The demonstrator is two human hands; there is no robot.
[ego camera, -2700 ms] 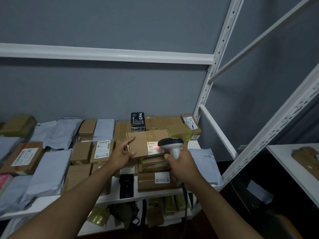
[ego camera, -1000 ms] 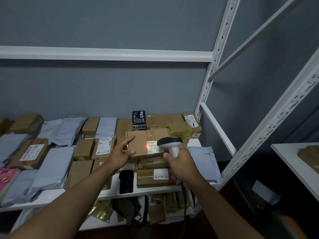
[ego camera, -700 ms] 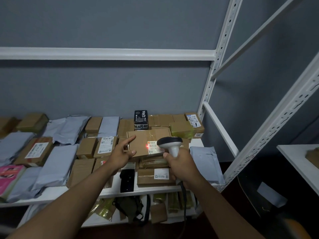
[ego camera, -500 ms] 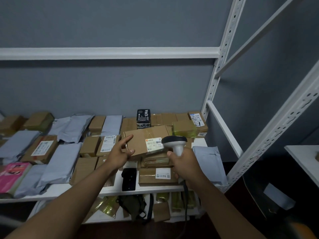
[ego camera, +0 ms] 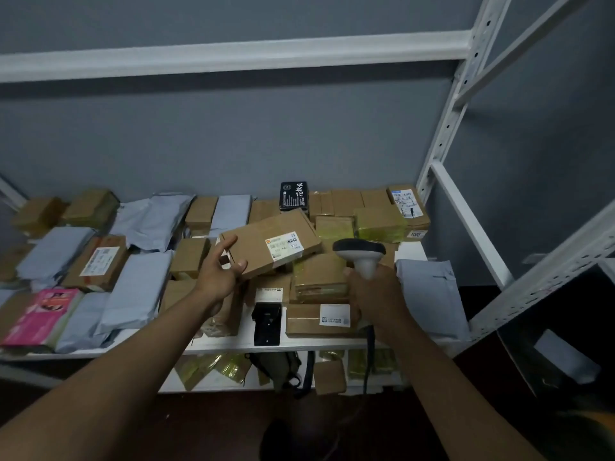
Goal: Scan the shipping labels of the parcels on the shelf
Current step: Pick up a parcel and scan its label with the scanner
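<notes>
The left hand [ego camera: 221, 271] holds a flat brown cardboard box [ego camera: 270, 242] by its near left corner, with the thumb on top and the fingers curled under the edge. The box is tilted, so its far side sits higher than the side by the hand, and it rests over the other brown boxes in the middle of the white metal shelf [ego camera: 299, 343]. On the right part of its top is a white shipping label [ego camera: 284, 246] with black bars, some numbers and a small orange mark in one corner. The label wraps a little over the near edge of the box. The right hand [ego camera: 374, 289] grips the handle of a grey and black handheld scanner [ego camera: 361, 256], just to the right of the box. The scanner's dark head sits near the label. Around them the shelf is full of parcels: more brown boxes, soft grey plastic mail bags [ego camera: 133, 294], a pink packet [ego camera: 41, 316] at the left edge, and a small black box with white writing [ego camera: 293, 195] standing at the back by the grey wall.
</notes>
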